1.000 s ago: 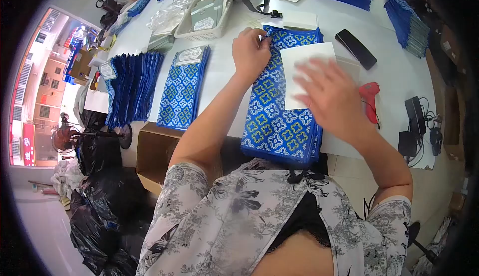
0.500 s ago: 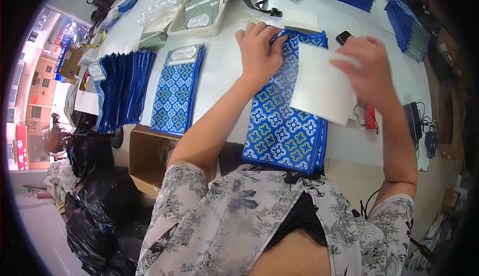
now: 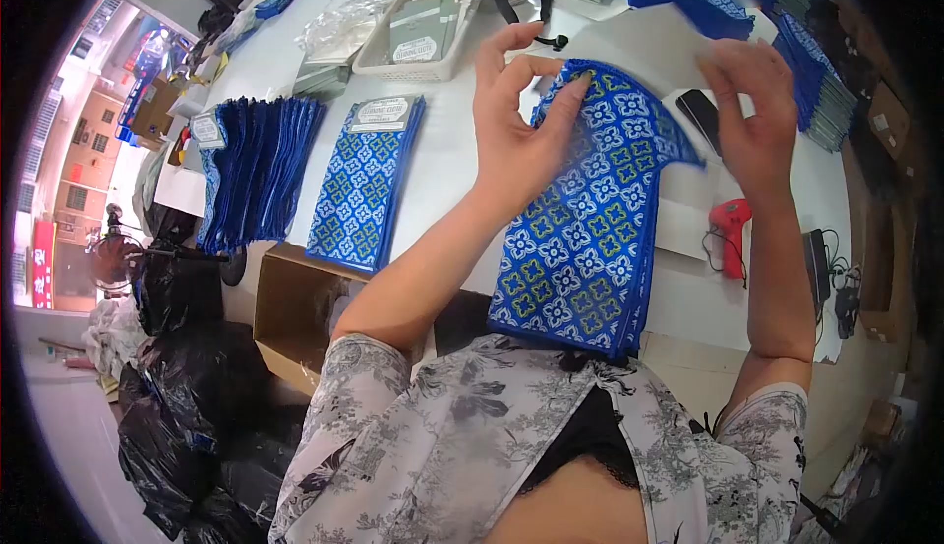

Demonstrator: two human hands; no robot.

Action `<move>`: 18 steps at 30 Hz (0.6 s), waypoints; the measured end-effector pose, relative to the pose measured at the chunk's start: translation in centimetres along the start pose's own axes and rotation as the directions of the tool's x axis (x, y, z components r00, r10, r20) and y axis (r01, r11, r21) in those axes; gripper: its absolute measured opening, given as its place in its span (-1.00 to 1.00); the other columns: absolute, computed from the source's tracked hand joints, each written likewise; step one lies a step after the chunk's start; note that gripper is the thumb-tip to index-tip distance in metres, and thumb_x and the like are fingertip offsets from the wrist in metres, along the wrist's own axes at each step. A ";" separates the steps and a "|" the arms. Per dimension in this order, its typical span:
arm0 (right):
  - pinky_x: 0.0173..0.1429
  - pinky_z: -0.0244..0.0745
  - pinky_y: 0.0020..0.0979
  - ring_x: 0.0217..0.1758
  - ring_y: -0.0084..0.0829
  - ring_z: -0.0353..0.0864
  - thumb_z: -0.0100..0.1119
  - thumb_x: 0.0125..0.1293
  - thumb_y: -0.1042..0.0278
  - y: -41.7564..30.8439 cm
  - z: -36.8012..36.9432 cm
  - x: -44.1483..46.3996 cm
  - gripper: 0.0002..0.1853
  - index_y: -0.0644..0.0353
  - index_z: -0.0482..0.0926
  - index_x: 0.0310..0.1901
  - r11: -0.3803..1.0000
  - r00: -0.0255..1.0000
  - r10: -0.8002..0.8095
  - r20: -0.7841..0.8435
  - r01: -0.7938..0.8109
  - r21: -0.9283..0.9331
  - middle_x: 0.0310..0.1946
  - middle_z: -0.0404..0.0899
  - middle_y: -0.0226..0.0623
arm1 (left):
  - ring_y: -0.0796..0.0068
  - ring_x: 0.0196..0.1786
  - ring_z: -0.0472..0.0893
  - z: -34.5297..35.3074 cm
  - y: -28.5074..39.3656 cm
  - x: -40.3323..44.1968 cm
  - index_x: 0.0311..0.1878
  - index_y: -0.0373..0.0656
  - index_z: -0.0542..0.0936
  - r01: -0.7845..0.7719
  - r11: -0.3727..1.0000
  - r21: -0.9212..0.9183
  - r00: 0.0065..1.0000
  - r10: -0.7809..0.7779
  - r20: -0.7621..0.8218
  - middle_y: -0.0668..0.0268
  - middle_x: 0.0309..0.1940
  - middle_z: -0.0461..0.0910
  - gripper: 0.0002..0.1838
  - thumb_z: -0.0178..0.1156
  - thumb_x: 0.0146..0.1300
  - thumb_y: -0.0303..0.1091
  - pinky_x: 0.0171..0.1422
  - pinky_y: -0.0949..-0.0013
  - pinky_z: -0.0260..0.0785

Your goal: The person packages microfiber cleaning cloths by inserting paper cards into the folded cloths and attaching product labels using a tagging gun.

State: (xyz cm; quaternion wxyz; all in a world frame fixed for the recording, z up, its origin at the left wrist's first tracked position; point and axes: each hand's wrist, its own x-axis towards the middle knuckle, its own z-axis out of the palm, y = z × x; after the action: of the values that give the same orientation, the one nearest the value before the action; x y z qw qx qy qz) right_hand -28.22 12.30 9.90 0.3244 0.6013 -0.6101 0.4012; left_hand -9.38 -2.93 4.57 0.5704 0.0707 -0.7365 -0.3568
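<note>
A stack of folded blue cleaning cloths [image 3: 580, 239] with a white and green flower pattern lies in front of me, its upper right corner lifted and curling. My left hand [image 3: 526, 131] pinches the top left edge of the upper cloth between thumb and fingers. Up and to the right, my right hand [image 3: 755, 116] has thumb and fingertips closed at the edge of a pale sheet of card [image 3: 644, 48], which is slightly blurred beyond the cloths. Part of that sheet is hidden behind the cloth.
Left stand a labelled pile of cloths [image 3: 364, 185] and a fanned row of blue cloths [image 3: 261, 175]. A white basket [image 3: 403, 67] holds grey cards. At right lie a black phone [image 3: 698, 119] and a red tool [image 3: 729, 239]. A cardboard box [image 3: 285, 308] sits below the table.
My right hand has moved up, and the pale sheet has gone from over the cloths to beyond their top edge. The cloth's upper right corner now curls up. My left hand remains at the top left.
</note>
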 end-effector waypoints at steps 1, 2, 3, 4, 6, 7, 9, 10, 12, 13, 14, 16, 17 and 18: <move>0.35 0.22 -0.26 0.00 -0.36 0.63 0.26 0.28 0.49 -0.6 -0.1 0.1 -0.82 0.11 0.69 -0.09 0.996 0.992 -0.082 0.098 0.086 -0.039 -0.17 0.70 -0.33 | 0.11 0.20 0.47 0.1 -0.5 -0.1 -0.22 -0.20 0.60 0.002 1.000 -0.002 1.000 -0.002 0.003 0.02 0.16 0.45 -0.79 0.41 0.08 -0.49 0.26 0.20 0.30; 0.40 0.15 -0.19 0.01 -0.36 0.63 0.22 0.28 0.51 -1.3 -0.1 0.2 -0.81 0.11 0.69 -0.09 0.993 0.986 -0.100 0.130 0.108 -0.054 -0.18 0.69 -0.34 | 0.20 0.12 0.52 0.2 -1.0 -0.2 -0.22 -0.22 0.59 0.018 0.999 -0.027 1.000 -0.017 0.023 0.06 0.08 0.52 -0.81 0.39 0.12 -0.48 0.21 0.26 0.34; 0.40 0.15 -0.19 0.01 -0.36 0.63 0.22 0.28 0.51 -1.9 -0.1 0.2 -0.81 0.11 0.69 -0.09 0.992 0.986 -0.098 0.132 0.106 -0.061 -0.18 0.69 -0.34 | 0.29 0.03 0.57 0.4 -1.0 0.0 -0.22 -0.24 0.59 0.033 0.998 -0.054 0.999 -0.031 0.043 0.10 -0.01 0.59 -0.83 0.37 0.17 -0.48 0.17 0.32 0.38; 0.40 0.16 -0.17 0.01 -0.36 0.63 0.21 0.29 0.51 -2.4 0.0 0.1 -0.81 0.11 0.69 -0.09 0.994 0.983 -0.083 0.163 0.094 -0.061 -0.18 0.69 -0.34 | 0.29 0.03 0.57 0.5 -0.8 -0.2 -0.22 -0.24 0.59 0.032 0.998 -0.059 0.999 -0.030 0.045 0.10 -0.01 0.59 -0.83 0.37 0.17 -0.48 0.17 0.32 0.38; 0.40 0.16 -0.14 0.01 -0.34 0.63 0.20 0.30 0.48 -2.7 0.1 -0.2 -0.81 0.09 0.69 -0.08 0.994 0.975 -0.072 0.211 0.088 -0.068 -0.16 0.69 -0.32 | 0.51 -0.15 0.62 0.5 0.3 -0.6 -0.23 -0.29 0.57 0.478 0.834 -0.276 0.878 -0.453 0.154 0.24 -0.22 0.67 -0.89 0.30 0.28 -0.47 0.03 0.44 0.43; 0.40 0.16 -0.14 0.01 -0.34 0.63 0.20 0.30 0.48 -2.8 0.1 -0.2 -0.81 0.09 0.69 -0.08 0.994 0.975 -0.074 0.211 0.090 -0.067 -0.16 0.69 -0.32 | 0.51 -0.15 0.62 0.5 0.2 -0.6 -0.23 -0.29 0.57 0.477 0.834 -0.276 0.879 -0.452 0.152 0.24 -0.22 0.67 -0.89 0.30 0.28 -0.47 0.03 0.44 0.43; 0.39 0.19 -0.13 -0.03 -0.34 0.64 0.25 0.29 0.43 -3.3 0.4 0.0 -0.82 0.09 0.69 -0.08 0.998 0.984 -0.028 0.179 0.037 -0.048 -0.12 0.70 -0.31 | 0.65 -0.22 0.61 0.4 0.2 -0.6 -0.21 -0.30 0.55 0.517 0.785 -0.341 0.855 -0.495 0.157 0.33 -0.32 0.67 -0.90 0.25 0.35 -0.48 -0.07 0.54 0.44; 0.39 0.19 -0.13 -0.03 -0.34 0.64 0.25 0.29 0.43 -3.5 0.5 -0.1 -0.82 0.09 0.69 -0.08 0.998 0.983 -0.031 0.178 0.040 -0.045 -0.12 0.70 -0.31 | 0.65 -0.22 0.61 0.2 0.2 -0.6 -0.21 -0.30 0.55 0.516 0.786 -0.340 0.855 -0.495 0.153 0.33 -0.32 0.67 -0.90 0.25 0.35 -0.48 -0.07 0.54 0.44; 0.37 0.22 -0.14 -0.08 -0.36 0.66 0.30 0.29 0.36 -3.8 1.0 -0.6 -0.81 0.12 0.70 -0.08 0.982 0.975 0.176 0.137 -0.183 0.042 -0.12 0.71 -0.30 | 0.65 -0.23 0.62 0.0 0.1 -0.5 -0.20 -0.29 0.52 0.541 0.710 -0.451 0.837 -0.506 0.208 0.27 -0.29 0.68 -0.90 0.25 0.34 -0.50 -0.12 0.55 0.45; 0.37 0.22 -0.14 -0.08 -0.36 0.66 0.30 0.29 0.36 -3.4 1.1 -1.2 -0.81 0.12 0.70 -0.08 0.982 0.975 0.176 0.139 -0.183 0.042 -0.12 0.71 -0.30 | 0.65 -0.23 0.62 -0.1 0.2 -0.4 -0.20 -0.29 0.52 0.542 0.709 -0.452 0.837 -0.507 0.207 0.27 -0.29 0.68 -0.90 0.25 0.34 -0.50 -0.12 0.55 0.45; 0.38 0.23 -0.15 -0.10 -0.37 0.66 0.31 0.30 0.34 -2.5 1.4 -2.1 -0.81 0.12 0.70 -0.08 0.977 0.970 0.189 0.151 -0.201 0.068 -0.12 0.72 -0.30 | 0.66 -0.26 0.62 -0.2 0.0 -0.5 -0.20 -0.26 0.55 0.551 0.693 -0.465 0.831 -0.510 0.222 0.31 -0.30 0.68 -0.92 0.26 0.32 -0.51 -0.15 0.55 0.45; 0.38 0.24 -0.16 -0.12 -0.39 0.67 0.32 0.30 0.32 -1.6 1.7 -2.6 -0.80 0.13 0.70 -0.07 0.971 0.966 0.202 0.162 -0.219 0.094 -0.13 0.72 -0.31 | 0.66 -0.29 0.62 -0.3 -0.2 -0.5 -0.19 -0.22 0.59 0.560 0.678 -0.477 0.825 -0.513 0.239 0.34 -0.30 0.69 -0.93 0.28 0.30 -0.53 -0.17 0.55 0.45; 0.39 0.23 -0.17 -0.12 -0.39 0.67 0.31 0.31 0.33 -1.5 1.7 -2.6 -0.80 0.14 0.70 -0.07 0.965 0.964 0.213 0.157 -0.233 0.120 -0.14 0.73 -0.30 | 0.66 -0.28 0.62 -0.5 -0.1 -0.4 -0.19 -0.22 0.59 0.612 0.624 -0.487 0.784 -0.560 0.268 0.33 -0.30 0.69 -0.93 0.28 0.29 -0.53 -0.15 0.54 0.45; 0.40 0.22 -0.17 -0.13 -0.39 0.67 0.30 0.32 0.34 -1.3 1.7 -2.6 -0.81 0.15 0.70 -0.07 0.958 0.963 0.224 0.153 -0.246 0.147 -0.15 0.73 -0.30 | 0.65 -0.28 0.62 -0.6 -0.1 -0.2 -0.20 -0.22 0.59 0.660 0.566 -0.494 0.740 -0.604 0.297 0.33 -0.30 0.69 -0.92 0.29 0.28 -0.53 -0.12 0.53 0.45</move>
State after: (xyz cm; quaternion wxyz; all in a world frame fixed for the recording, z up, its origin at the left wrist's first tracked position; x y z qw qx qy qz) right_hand -26.57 12.06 6.97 0.1815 0.5749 -0.6626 0.4445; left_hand -8.79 -3.15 4.38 0.3628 0.1385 -0.5456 -0.7426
